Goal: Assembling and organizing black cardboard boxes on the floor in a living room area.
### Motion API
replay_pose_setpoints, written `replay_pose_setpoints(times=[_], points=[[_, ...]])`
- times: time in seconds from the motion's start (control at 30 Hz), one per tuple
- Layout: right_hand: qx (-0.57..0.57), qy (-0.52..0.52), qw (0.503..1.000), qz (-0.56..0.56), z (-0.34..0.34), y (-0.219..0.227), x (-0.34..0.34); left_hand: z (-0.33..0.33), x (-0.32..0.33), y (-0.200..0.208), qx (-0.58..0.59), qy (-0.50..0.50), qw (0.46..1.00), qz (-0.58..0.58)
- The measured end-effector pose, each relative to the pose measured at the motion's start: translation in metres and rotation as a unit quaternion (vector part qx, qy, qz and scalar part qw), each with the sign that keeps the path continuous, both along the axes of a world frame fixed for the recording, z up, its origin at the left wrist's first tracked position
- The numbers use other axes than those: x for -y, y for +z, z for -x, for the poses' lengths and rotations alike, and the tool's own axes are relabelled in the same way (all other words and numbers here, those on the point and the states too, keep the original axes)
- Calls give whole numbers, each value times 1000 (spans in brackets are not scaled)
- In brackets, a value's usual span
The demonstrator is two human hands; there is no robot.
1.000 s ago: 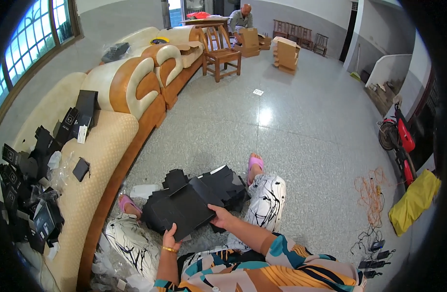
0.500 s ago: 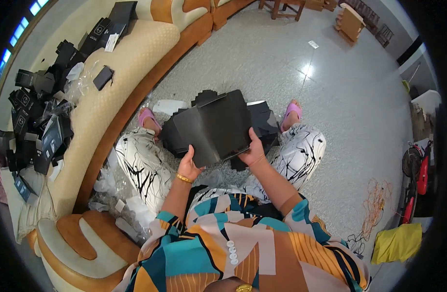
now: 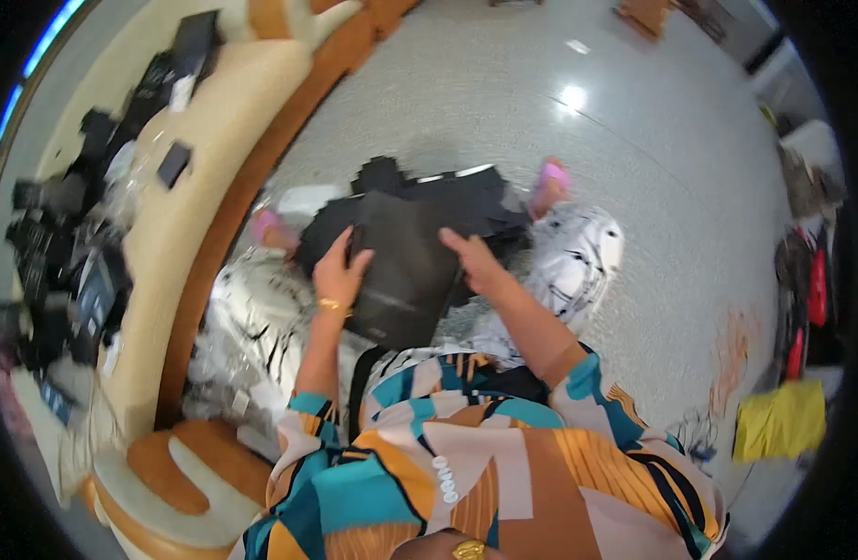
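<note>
A grey speckled floor (image 3: pixel 653 233) spread across the scene, and a long cream-and-orange sofa (image 3: pixel 237 121) curved along the left. A jumbled pile of black boxes (image 3: pixel 44 271) covered its left part, while flattened black cardboard (image 3: pixel 466 191) lay heaped on the floor between the person's feet. Just on the near side of that heap was the black panel (image 3: pixel 401 289), tilted and partly covering it. A crumpled yellow cloth (image 3: pixel 780 420) lay well off to the right. Both hands were grasping the panel — the left hand (image 3: pixel 340 271) at its left edge, thumb on top, and the right hand (image 3: pixel 477 263) at its right edge, thumb likewise above; blur hid how the fingers wrapped beneath. A small dark pouch (image 3: pixel 174 164) rested on the sofa seat, and a gold bracelet (image 3: pixel 333 305) circled the left wrist.
</note>
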State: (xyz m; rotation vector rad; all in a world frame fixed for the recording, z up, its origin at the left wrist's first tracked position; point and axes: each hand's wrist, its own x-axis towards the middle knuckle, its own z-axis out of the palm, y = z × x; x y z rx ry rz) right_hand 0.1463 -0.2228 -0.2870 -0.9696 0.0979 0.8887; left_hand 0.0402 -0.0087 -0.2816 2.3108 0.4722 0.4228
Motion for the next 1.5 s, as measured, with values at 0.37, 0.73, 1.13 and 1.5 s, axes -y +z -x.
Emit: replay_pose_setpoints(times=[0.37, 0.73, 1.13, 1.5], points=[[161, -35, 933, 319, -1, -41, -17, -14, -34, -40, -11, 63, 924, 377], [181, -145, 906, 355, -22, -47, -24, -36, -52, -58, -129, 146, 858, 476], [0, -238, 958, 162, -22, -81, -42, -32, -69, -82, -125, 155, 895, 399], [84, -205, 930, 295, -29, -66, -32, -26, -86, -92, -133, 107, 909, 379]])
